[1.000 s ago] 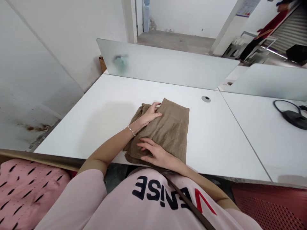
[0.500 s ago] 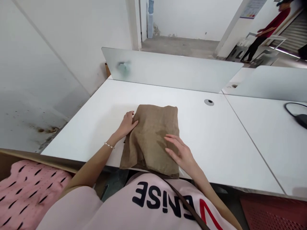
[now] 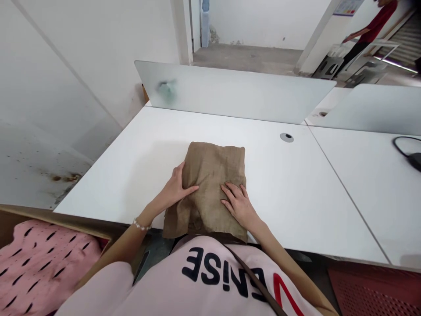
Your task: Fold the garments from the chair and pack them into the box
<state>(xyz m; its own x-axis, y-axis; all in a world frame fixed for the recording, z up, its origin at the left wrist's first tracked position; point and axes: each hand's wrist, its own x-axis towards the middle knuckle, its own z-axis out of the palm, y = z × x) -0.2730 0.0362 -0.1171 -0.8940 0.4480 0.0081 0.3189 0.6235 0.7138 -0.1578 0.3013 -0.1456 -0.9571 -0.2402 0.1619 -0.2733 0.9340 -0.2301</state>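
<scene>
A folded brown cloth (image 3: 213, 164), perhaps a garment, lies at the front of the white desk (image 3: 305, 188), its near edge reaching the desk's edge by my body. My left hand (image 3: 173, 188) has the cloth's left side between thumb and fingers. The thumb presses on top and creases run from it; the fingers are along the side, their grip partly hidden. My right hand (image 3: 241, 204) rests on the right part of the cloth, fingers spread and slightly bent. Folds bunch near the cloth's lower left corner.
A frosted divider (image 3: 237, 94) borders the desk's far side, near a round cable hole (image 3: 287, 138). A black cabled object (image 3: 415, 160) lies far right. Pink patterned fabric (image 3: 49, 263) fills a box at lower left. A person in red (image 3: 378, 26) stands beyond.
My left hand has slid nearer to me, its thumb further onto the cloth. My right hand has come down flat on it. New creases show near the left thumb.
</scene>
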